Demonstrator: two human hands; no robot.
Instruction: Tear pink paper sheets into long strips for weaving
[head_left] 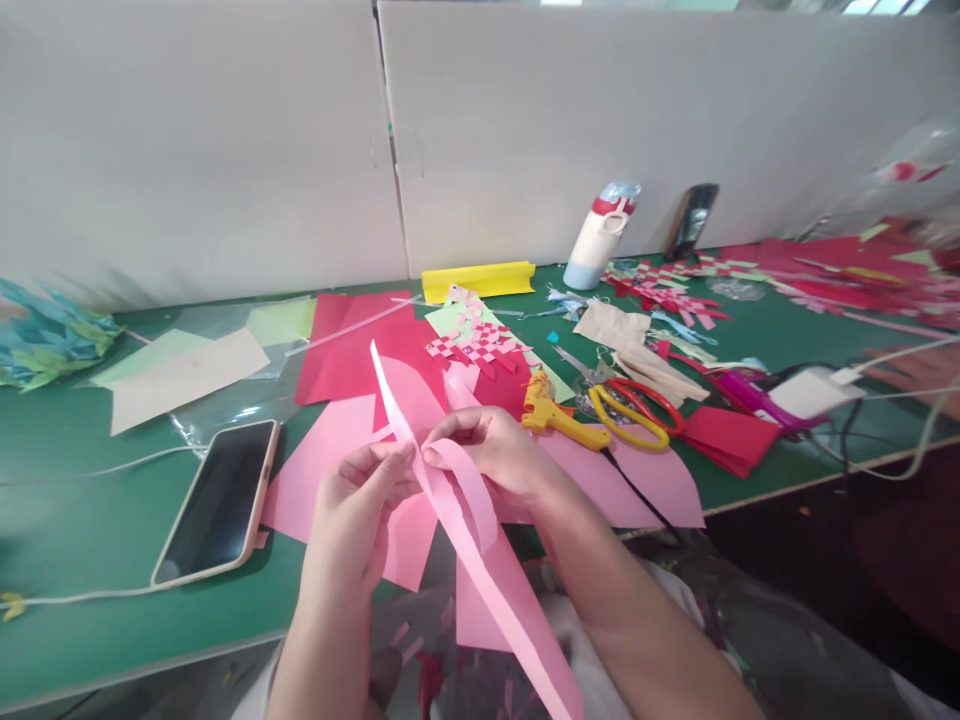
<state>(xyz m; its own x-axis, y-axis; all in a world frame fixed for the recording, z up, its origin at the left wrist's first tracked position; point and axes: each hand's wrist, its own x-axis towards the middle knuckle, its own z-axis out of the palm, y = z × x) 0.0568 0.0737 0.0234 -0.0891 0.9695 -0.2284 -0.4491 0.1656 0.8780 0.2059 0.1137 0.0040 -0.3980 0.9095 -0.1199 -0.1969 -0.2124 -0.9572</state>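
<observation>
A long folded piece of pink paper runs from above my hands down toward my lap. My left hand pinches its upper part between thumb and fingers. Close beside it, my right hand pinches the same paper, its thumb and index finger near the edge. A narrow curled paper strip bends over from my right fingertips; whether it is joined to the larger piece I cannot tell. Under and around my hands lie pink sheets and red sheets.
Right of my hands are a yellow glue gun and scissors. A phone lies left. Woven paper fish, a yellow paper piece and a bottle sit toward the partition. A co-worker's hand is at the right.
</observation>
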